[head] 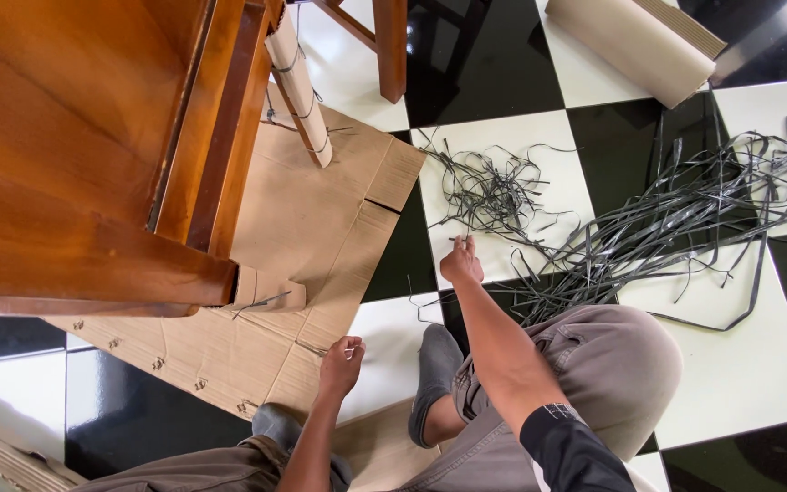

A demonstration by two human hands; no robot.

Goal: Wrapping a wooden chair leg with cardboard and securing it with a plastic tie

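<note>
Grey straps (649,228) sprawl on the tiles; right hand (460,264) pinches one strap from the pile, left hand (342,362) grips a strap end over cardboard (311,219) — binding step, next needs a clean pull free

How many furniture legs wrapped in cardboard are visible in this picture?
2. One wrapped leg slants at top centre, tied with straps. The other wrapped leg lies above the left hand. The bare wooden leg at the top is not wrapped. Others may be hidden under the furniture.
</note>
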